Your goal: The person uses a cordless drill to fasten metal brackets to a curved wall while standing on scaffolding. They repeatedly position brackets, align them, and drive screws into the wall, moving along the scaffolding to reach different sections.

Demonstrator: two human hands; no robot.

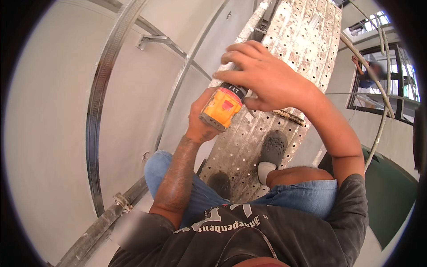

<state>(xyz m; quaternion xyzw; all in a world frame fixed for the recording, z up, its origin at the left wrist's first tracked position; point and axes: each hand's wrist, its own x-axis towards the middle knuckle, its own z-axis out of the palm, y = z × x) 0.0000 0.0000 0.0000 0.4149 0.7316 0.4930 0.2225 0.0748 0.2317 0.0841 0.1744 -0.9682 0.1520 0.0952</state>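
Over the plank's left edge, your left hand grips, seemingly steadying, an orange tool; right hand curled, hold unclear.

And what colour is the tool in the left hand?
The tool is mainly orange, with a black ring; the head view shows it best.

Power tool lay in left hand; right hand over tool's far end, ahead and right of grip. Perforated plank ran below grip and on beyond it. Right of grip, on plank — short strip; behind strip, right shoe. Left shoe was behind grip. Left of grip: narrow stud, then wide stud farther out. Pipe ran behind, left. Far right of grip — window, person at it.
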